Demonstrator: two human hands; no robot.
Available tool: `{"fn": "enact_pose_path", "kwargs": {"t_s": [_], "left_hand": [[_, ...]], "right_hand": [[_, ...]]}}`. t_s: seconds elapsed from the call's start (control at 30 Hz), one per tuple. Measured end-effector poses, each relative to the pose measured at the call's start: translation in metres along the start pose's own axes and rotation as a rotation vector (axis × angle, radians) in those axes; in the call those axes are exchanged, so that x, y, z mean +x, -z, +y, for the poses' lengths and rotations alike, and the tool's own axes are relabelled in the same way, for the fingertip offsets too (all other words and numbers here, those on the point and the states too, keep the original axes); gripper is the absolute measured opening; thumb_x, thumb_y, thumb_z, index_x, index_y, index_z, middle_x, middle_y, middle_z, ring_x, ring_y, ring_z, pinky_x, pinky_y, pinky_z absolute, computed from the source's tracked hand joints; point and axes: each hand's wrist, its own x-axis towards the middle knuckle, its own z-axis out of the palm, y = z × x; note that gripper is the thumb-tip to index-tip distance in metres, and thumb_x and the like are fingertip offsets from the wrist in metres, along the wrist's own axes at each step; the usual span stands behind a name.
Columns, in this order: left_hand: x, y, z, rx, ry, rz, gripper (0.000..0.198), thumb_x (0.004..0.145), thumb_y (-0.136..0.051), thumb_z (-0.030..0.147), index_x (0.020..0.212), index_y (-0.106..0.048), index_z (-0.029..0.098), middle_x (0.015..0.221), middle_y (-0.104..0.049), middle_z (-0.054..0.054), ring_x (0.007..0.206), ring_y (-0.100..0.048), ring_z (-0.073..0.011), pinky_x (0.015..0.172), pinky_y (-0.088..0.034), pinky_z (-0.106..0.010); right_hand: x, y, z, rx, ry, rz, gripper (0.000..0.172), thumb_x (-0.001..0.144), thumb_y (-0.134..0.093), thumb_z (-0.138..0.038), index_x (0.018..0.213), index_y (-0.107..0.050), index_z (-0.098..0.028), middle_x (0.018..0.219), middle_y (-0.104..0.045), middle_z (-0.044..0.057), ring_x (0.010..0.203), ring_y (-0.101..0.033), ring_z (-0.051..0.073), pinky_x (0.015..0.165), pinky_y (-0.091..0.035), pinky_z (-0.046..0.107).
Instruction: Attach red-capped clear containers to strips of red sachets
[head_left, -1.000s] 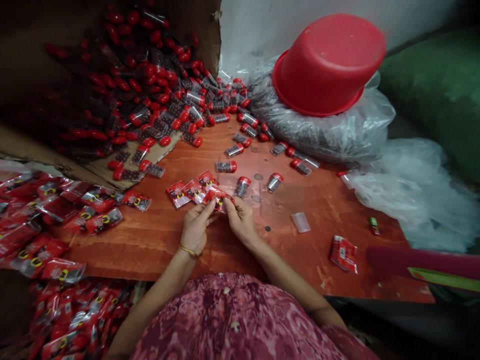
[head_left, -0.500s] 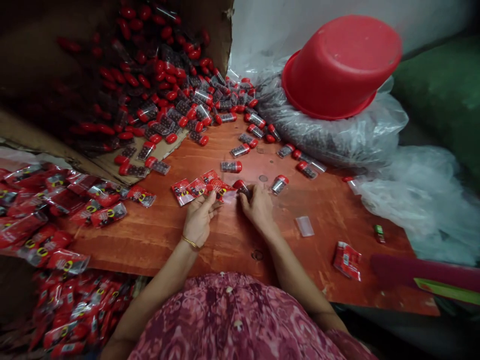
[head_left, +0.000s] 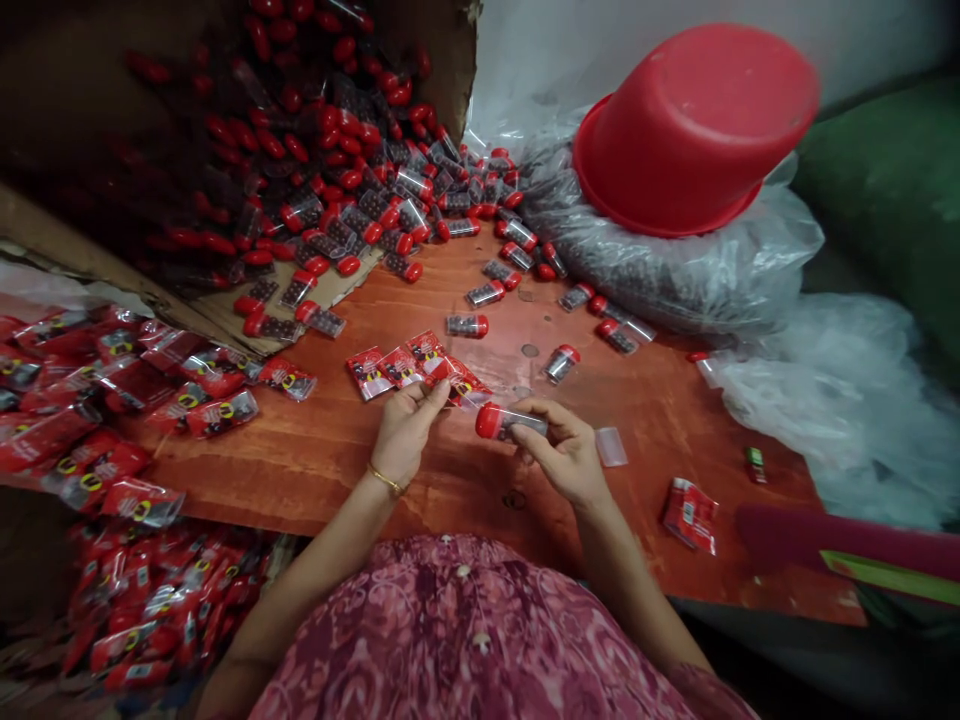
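Observation:
My right hand (head_left: pixel 562 445) grips a small clear plastic container with a red cap (head_left: pixel 491 421); dark pieces show inside it, and its cap points left. Just left of it, my left hand (head_left: pixel 411 420) pinches a red printed packet (head_left: pixel 466 382) between thumb and fingers. The packet's near end is hidden by the fingertips. Beyond the left hand, several more red packets (head_left: pixel 369 372) lie overlapping on the table. Two capped containers (head_left: pixel 466 325) (head_left: pixel 561 364) lie on the wood past my hands.
A cardboard box (head_left: pixel 67 255) spills many red-capped containers at the back left. Filled red packets (head_left: pixel 142 500) pile at the left. An upturned red tub (head_left: pixel 697 130) sits on a plastic bag (head_left: pixel 675 270). A clear sleeve (head_left: pixel 610 447) and red packet (head_left: pixel 690 516) lie at right.
My right hand has lifted the red-capped container from the table and brought it nearer, to the right. The left hand keeps hold of the packet.

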Motion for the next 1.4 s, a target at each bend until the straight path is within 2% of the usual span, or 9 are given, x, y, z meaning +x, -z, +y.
{"fn": "enact_pose_path", "kwargs": {"t_s": [0.3, 0.4, 0.6, 0.8, 0.93, 1.07, 1.2, 1.27, 1.4], "left_hand": [[0.003, 0.003, -0.003, 0.080, -0.139, -0.090, 0.027, 0.070, -0.067, 0.038, 0.082, -0.065, 0.014, 0.077, -0.067, -0.002, 0.069, -0.059, -0.0124, 0.070, -0.045, -0.024], [0.003, -0.003, -0.008, 0.099, -0.139, -0.072, 0.026, 0.066, -0.071, 0.035, 0.080, -0.065, 0.014, 0.076, -0.068, -0.002, 0.069, -0.059, -0.0126, 0.070, -0.046, -0.024], [0.001, -0.012, -0.019, -0.026, -0.065, 0.001, 0.028, 0.056, -0.078, 0.029, 0.076, -0.065, 0.015, 0.075, -0.068, -0.001, 0.069, -0.060, -0.0118, 0.072, -0.047, -0.024], [0.006, -0.011, -0.021, -0.104, -0.012, 0.076, 0.027, 0.056, -0.078, 0.032, 0.069, -0.064, 0.013, 0.068, -0.064, 0.000, 0.065, -0.058, -0.0105, 0.067, -0.045, -0.023], [0.005, -0.013, -0.019, -0.156, 0.044, -0.007, 0.031, 0.051, -0.080, 0.031, 0.072, -0.064, 0.014, 0.066, -0.064, 0.001, 0.059, -0.057, -0.0105, 0.056, -0.044, -0.022], [0.003, -0.013, -0.015, -0.172, 0.066, -0.088, 0.031, 0.059, -0.074, 0.041, 0.072, -0.063, 0.015, 0.058, -0.060, 0.001, 0.048, -0.051, -0.0100, 0.042, -0.038, -0.022], [0.005, -0.008, -0.016, -0.182, -0.002, 0.029, 0.030, 0.056, -0.078, 0.038, 0.063, -0.062, 0.014, 0.060, -0.061, 0.000, 0.057, -0.054, -0.0101, 0.055, -0.043, -0.022], [0.006, -0.006, -0.017, -0.194, 0.007, 0.060, 0.031, 0.054, -0.078, 0.039, 0.062, -0.062, 0.013, 0.061, -0.062, 0.000, 0.060, -0.055, -0.0102, 0.059, -0.043, -0.022], [0.003, -0.006, -0.020, -0.153, 0.078, -0.045, 0.034, 0.055, -0.077, 0.042, 0.062, -0.063, 0.012, 0.059, -0.061, -0.001, 0.053, -0.053, -0.0095, 0.050, -0.040, -0.021]], "right_hand": [[0.003, -0.015, 0.009, 0.035, 0.060, 0.011, 0.016, 0.076, -0.061, -0.033, 0.083, -0.063, -0.019, 0.066, -0.060, -0.001, 0.051, -0.049, 0.009, 0.046, -0.041, 0.022], [0.002, -0.021, 0.011, 0.083, 0.008, 0.002, 0.022, 0.076, -0.061, -0.038, 0.086, -0.062, -0.019, 0.068, -0.060, -0.001, 0.046, -0.048, 0.008, 0.042, -0.040, 0.022], [0.004, -0.036, 0.016, 0.161, -0.038, 0.148, 0.024, 0.078, -0.058, -0.041, 0.090, -0.056, -0.020, 0.060, -0.053, -0.005, 0.040, -0.046, 0.007, 0.040, -0.040, 0.021], [0.011, -0.040, 0.019, 0.206, -0.108, -0.045, 0.032, 0.072, -0.063, -0.047, 0.085, -0.057, -0.018, 0.060, -0.053, -0.005, 0.039, -0.044, 0.006, 0.037, -0.037, 0.020], [0.013, -0.047, 0.022, 0.307, -0.157, -0.059, 0.033, 0.073, -0.063, -0.048, 0.085, -0.056, -0.018, 0.050, -0.049, -0.008, 0.038, -0.043, 0.006, 0.040, -0.039, 0.020], [0.012, -0.052, 0.023, 0.421, -0.191, -0.088, 0.033, 0.074, -0.063, -0.047, 0.091, -0.055, -0.020, 0.052, -0.052, -0.007, 0.044, -0.049, 0.008, 0.053, -0.048, 0.024], [0.008, -0.046, 0.021, 0.413, -0.199, -0.169, 0.041, 0.069, -0.066, -0.050, 0.097, -0.054, -0.022, 0.071, -0.063, -0.002, 0.058, -0.062, 0.012, 0.067, -0.052, 0.029], [0.008, -0.043, 0.021, 0.383, -0.201, -0.176, 0.040, 0.068, -0.066, -0.051, 0.093, -0.053, -0.022, 0.067, -0.064, -0.002, 0.056, -0.062, 0.013, 0.065, -0.051, 0.029], [0.011, -0.052, 0.027, 0.316, -0.179, -0.120, 0.037, 0.067, -0.067, -0.051, 0.079, -0.051, -0.021, 0.056, -0.059, -0.005, 0.045, -0.056, 0.011, 0.049, -0.046, 0.024]]}}
